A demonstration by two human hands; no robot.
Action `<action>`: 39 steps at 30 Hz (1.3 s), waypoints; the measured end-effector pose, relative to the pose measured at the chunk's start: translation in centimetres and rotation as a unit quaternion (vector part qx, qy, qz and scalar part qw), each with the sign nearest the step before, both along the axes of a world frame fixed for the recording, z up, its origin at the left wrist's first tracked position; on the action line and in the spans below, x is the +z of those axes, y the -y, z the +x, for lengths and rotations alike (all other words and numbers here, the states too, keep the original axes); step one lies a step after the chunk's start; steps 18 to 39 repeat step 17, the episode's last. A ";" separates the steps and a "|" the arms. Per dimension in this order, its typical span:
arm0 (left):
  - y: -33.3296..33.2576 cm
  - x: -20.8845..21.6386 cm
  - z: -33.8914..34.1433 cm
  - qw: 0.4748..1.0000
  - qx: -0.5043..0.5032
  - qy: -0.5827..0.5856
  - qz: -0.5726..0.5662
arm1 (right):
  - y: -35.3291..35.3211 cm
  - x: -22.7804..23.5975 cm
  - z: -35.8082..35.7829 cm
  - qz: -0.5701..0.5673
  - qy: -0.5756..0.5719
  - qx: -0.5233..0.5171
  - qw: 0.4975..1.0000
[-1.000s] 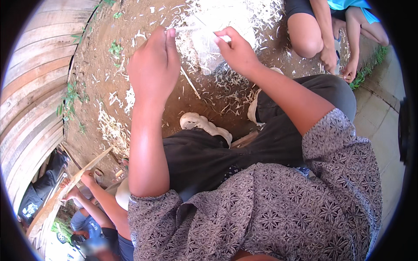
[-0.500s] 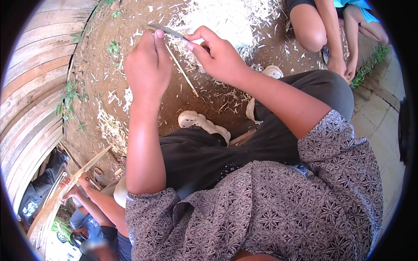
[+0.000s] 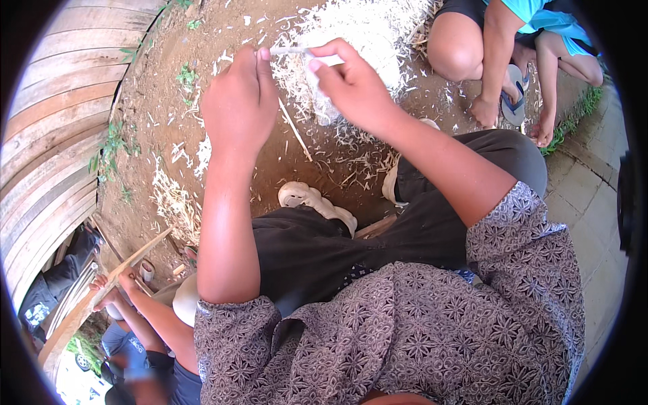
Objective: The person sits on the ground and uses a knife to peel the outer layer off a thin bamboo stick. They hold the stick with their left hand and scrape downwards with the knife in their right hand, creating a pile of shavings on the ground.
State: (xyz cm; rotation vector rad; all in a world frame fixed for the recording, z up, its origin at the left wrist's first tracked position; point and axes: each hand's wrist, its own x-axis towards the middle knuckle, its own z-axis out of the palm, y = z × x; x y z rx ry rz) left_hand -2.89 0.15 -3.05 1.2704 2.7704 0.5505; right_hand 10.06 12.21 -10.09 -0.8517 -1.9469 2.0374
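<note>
Out in front of me, both arms are stretched over the ground with the hands close together. My left hand (image 3: 239, 101) is closed, its thumb pressed along the curled fingers. Between thumb and forefinger my right hand (image 3: 354, 84) pinches one end of a thin, flat, blade-like grey strip (image 3: 290, 50). The strip runs nearly level across to the left thumb tip, where the left hand has the other end. Motion blurs it, so its exact kind is unclear. The left fist hides whatever else it may hold. Below the hands a thin pale stick (image 3: 295, 129) lies on the dirt.
Pale wood shavings (image 3: 364, 40) heap beyond my hands, and more (image 3: 174, 202) lie left. A plank wall (image 3: 61, 101) curves along the left. One person's hands (image 3: 111, 287) hold a long pointed wooden piece (image 3: 138, 256) at lower left. Another person (image 3: 496, 54) crouches upper right, near a sandal (image 3: 514, 98).
The strip has turned from slanting to nearly level and looks paler. My right hand has shifted slightly right. At upper right, the other person's hands have moved apart, showing the sandal.
</note>
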 end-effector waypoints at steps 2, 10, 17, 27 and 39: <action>0.3 0.0 0.1 1.000 -0.004 0.012 -0.001 | 0.6 1.5 -0.5 -0.001 -0.007 0.038 0.999; -0.1 -0.2 0.6 1.000 -0.003 0.011 0.017 | -0.3 -1.9 1.0 0.110 0.085 0.029 0.990; -0.5 0.6 0.6 1.000 0.004 0.024 -0.007 | -3.1 -7.0 3.2 0.131 0.204 -0.014 0.970; -0.5 0.6 0.6 1.000 0.004 0.024 -0.007 | -3.1 -7.0 3.2 0.131 0.204 -0.014 0.970; -0.5 0.6 0.6 1.000 0.004 0.024 -0.007 | -3.1 -7.0 3.2 0.131 0.204 -0.014 0.970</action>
